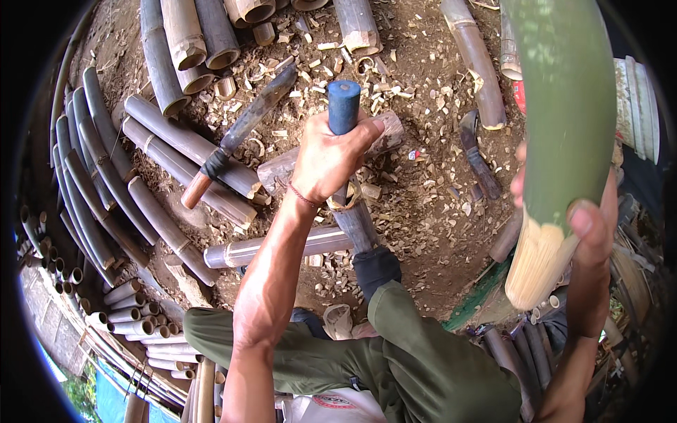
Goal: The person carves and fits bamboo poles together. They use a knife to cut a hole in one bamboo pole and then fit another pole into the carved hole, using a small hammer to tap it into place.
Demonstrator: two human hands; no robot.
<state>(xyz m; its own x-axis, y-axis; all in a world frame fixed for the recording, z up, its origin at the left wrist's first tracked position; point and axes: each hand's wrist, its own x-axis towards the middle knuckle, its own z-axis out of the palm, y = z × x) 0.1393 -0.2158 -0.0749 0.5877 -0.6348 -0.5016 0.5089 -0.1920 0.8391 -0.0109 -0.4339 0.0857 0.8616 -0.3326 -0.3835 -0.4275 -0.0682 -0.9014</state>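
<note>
Head view: my left grip circles a blue-topped rod, right grip a green club; likely pounding; next needs square aim.

From my remote station I count two hands, one left hand and one right hand; one blue-ended tool; one green club; and two blades, one long knife and one hooked knife. I make out one wooden block, one red bracelet, two bamboo lengths under the long knife, at least five thick tubes at upper left, at least six curved lengths at far left and at least ten stacked tubes at lower left; the pale chips are too many for me to count
</note>
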